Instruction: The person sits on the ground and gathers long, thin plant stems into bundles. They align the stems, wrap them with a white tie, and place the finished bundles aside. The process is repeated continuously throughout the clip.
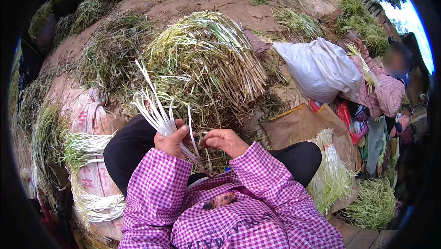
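My left hand point(174, 140) is closed around a small bunch of long white leafy stalks point(153, 111), which look like blanched chives. Their pale tips fan out up and to the left, while the root ends point down towards my lap. One stalk point(191, 125) stands apart from the bunch, just right of my left thumb. My right hand point(225, 141) is beside it, fingers curled and fingertips close to the stalks' lower part. Whether those fingertips pinch anything is not visible. Beyond both hands lies a large heap of untrimmed stalks point(210, 52), with brownish bases towards the right.
Cleaned white stalks point(100, 209) lie on a printed sack point(93, 173) at my left. To my right, a tied bundle point(327, 159) rests on brown sheeting point(293, 125). A white sack point(320, 68) lies farther right, near another person point(379, 90) holding stalks. Plant debris point(110, 49) covers the ground.
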Demonstrator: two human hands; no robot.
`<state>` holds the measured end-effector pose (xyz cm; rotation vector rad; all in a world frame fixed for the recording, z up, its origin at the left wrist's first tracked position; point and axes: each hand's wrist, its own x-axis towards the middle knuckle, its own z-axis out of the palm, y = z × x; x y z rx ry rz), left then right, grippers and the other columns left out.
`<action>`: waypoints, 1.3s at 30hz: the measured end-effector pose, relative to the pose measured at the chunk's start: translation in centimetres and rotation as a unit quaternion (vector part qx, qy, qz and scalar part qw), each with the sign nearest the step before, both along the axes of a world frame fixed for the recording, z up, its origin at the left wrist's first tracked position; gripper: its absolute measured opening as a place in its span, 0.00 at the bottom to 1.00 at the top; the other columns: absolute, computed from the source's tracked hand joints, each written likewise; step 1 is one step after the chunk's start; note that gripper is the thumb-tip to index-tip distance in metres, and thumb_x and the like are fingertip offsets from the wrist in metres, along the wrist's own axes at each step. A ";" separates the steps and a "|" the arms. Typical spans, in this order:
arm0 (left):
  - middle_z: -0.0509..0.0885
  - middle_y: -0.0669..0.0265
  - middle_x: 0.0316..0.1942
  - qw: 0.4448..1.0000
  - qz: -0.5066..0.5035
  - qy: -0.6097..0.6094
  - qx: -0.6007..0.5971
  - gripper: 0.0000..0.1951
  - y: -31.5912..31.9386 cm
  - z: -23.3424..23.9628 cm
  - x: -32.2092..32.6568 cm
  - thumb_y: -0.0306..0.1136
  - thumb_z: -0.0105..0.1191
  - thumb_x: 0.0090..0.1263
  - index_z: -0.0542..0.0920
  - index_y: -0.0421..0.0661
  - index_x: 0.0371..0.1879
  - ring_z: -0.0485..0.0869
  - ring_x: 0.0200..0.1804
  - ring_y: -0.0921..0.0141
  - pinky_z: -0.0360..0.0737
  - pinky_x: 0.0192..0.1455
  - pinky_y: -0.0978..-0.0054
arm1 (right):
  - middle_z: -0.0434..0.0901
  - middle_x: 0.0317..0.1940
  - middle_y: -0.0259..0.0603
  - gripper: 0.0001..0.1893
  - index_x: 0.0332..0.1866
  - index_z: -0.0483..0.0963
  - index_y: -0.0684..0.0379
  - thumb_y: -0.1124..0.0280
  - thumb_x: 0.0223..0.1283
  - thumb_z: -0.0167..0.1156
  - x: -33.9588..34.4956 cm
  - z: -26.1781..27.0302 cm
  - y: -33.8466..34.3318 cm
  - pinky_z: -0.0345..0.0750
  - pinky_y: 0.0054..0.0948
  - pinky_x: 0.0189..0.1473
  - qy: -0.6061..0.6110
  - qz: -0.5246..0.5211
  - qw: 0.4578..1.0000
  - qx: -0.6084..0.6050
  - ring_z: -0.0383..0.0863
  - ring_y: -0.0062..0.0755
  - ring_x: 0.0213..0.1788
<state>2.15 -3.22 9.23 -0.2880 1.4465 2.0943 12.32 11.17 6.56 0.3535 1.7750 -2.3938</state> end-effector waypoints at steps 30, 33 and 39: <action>0.81 0.56 0.37 0.973 -0.164 -0.112 0.118 0.08 -1.1 -1.1 0.3 0.27 0.53 0.62 0.74 0.39 0.39 0.82 0.34 0.66 0.77 0.19 0.79 | 0.75 0.18 0.33 0.08 0.40 0.71 0.60 0.68 0.63 0.50 1.0 2.3 -2.1 0.64 0.14 0.15 -0.095 -0.083 0.972 -0.195 0.66 0.13 0.13; 0.81 0.55 0.38 0.982 -0.095 -0.091 0.136 0.06 -0.7 0.1 0.5 0.27 0.51 0.65 0.72 0.40 0.38 0.83 0.39 0.61 0.79 0.21 0.77 | 0.76 0.22 0.32 0.11 0.45 0.72 0.61 0.69 0.59 0.56 1.7 2.4 -2.9 0.70 0.15 0.23 -0.062 -0.063 0.994 -0.060 0.72 0.14 0.19; 0.80 0.58 0.29 0.978 0.017 -0.027 0.208 0.07 -0.8 1.7 0.3 0.28 0.52 0.64 0.70 0.43 0.36 0.83 0.35 0.60 0.77 0.18 0.76 | 0.74 0.16 0.32 0.09 0.36 0.74 0.65 0.70 0.64 0.51 2.2 3.0 -3.8 0.66 0.14 0.18 -0.070 -0.210 0.974 0.050 0.68 0.13 0.16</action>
